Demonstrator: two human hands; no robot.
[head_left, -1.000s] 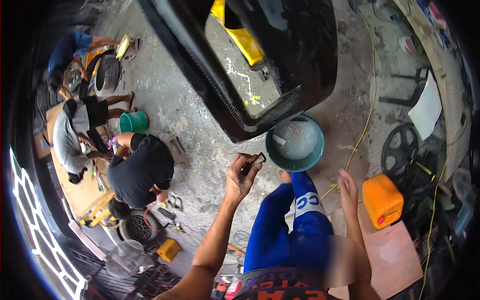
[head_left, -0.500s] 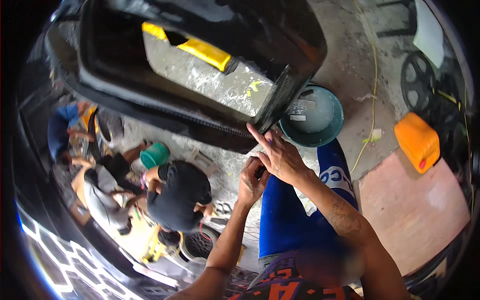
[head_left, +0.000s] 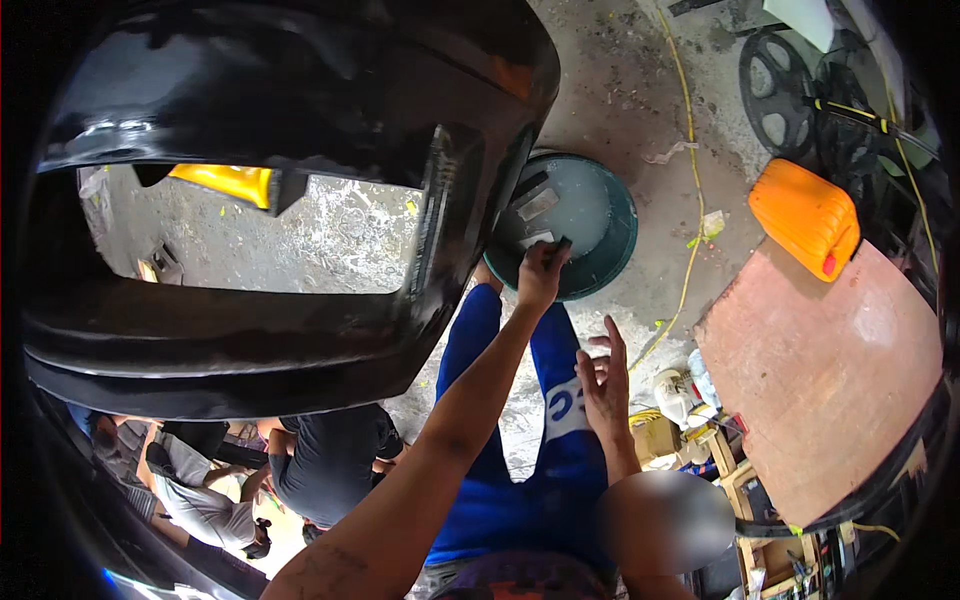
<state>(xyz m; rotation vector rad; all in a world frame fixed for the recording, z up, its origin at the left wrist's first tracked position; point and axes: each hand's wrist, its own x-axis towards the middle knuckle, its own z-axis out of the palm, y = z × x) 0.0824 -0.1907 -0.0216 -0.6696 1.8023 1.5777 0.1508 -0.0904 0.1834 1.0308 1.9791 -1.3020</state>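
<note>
And there is the left hand [head_left: 540,274], fingers closed on a small dark block [head_left: 564,246], holding it above the near edge of a round dark-teal plastic bucket [head_left: 622,245]. Cloudy whitish water [head_left: 590,195] fills the bottom; whether the block touches it, I cannot tell. Toward the bucket's left edge sits a flat pale-grey rectangular piece [head_left: 537,205]. The right hand [head_left: 605,385] is empty, fingers loosely spread, up in the air in front of the blue trousers [head_left: 515,525]. Big presence on the left: a glossy black moulded car bumper [head_left: 330,100], its right end overlapping the bucket's left edge in this view. Over on the right, an orange plastic jerrycan [head_left: 803,210] sits by the far edge of a flat pinkish board [head_left: 830,370], and a thin yellow cable [head_left: 690,150] trails across the grey concrete floor [head_left: 640,60].
</note>
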